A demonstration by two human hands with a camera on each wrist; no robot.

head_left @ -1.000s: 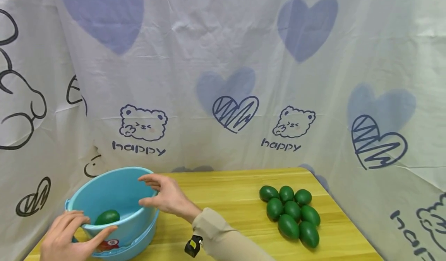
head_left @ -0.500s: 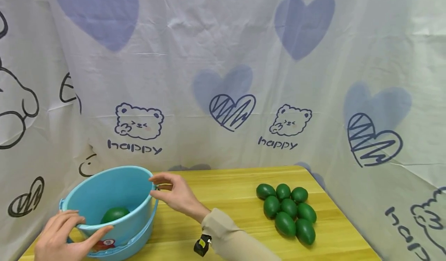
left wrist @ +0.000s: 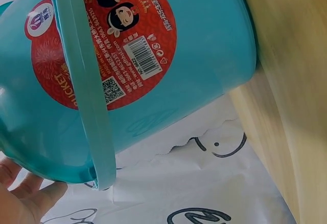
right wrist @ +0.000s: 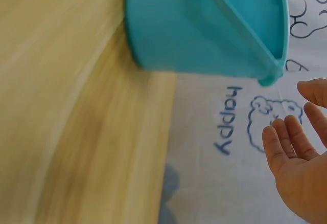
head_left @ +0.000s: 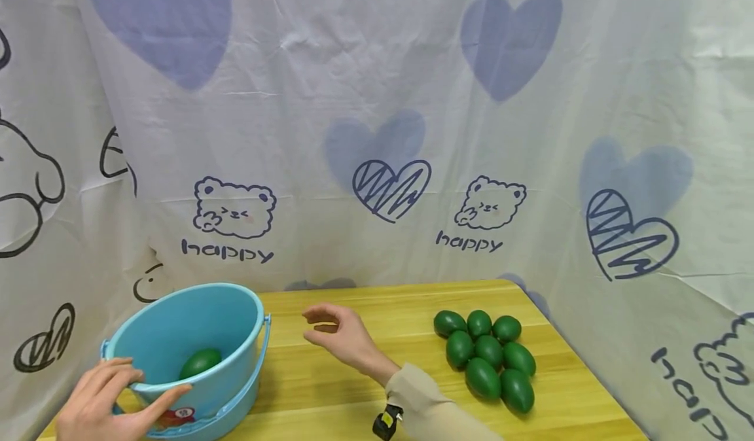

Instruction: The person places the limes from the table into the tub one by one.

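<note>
With one green egg (head_left: 201,362) in the tilted blue bucket (head_left: 177,326), the left hand (head_left: 108,407) grips its rim, and the right hand (head_left: 341,334), loosely open and empty, would next need to reach the pile of green eggs (head_left: 485,357).

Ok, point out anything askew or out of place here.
The blue bucket is askew: it leans toward the camera instead of standing flat, with the left hand gripping its near rim. One green avocado lies inside. Nothing looks spilled or damaged.
</note>
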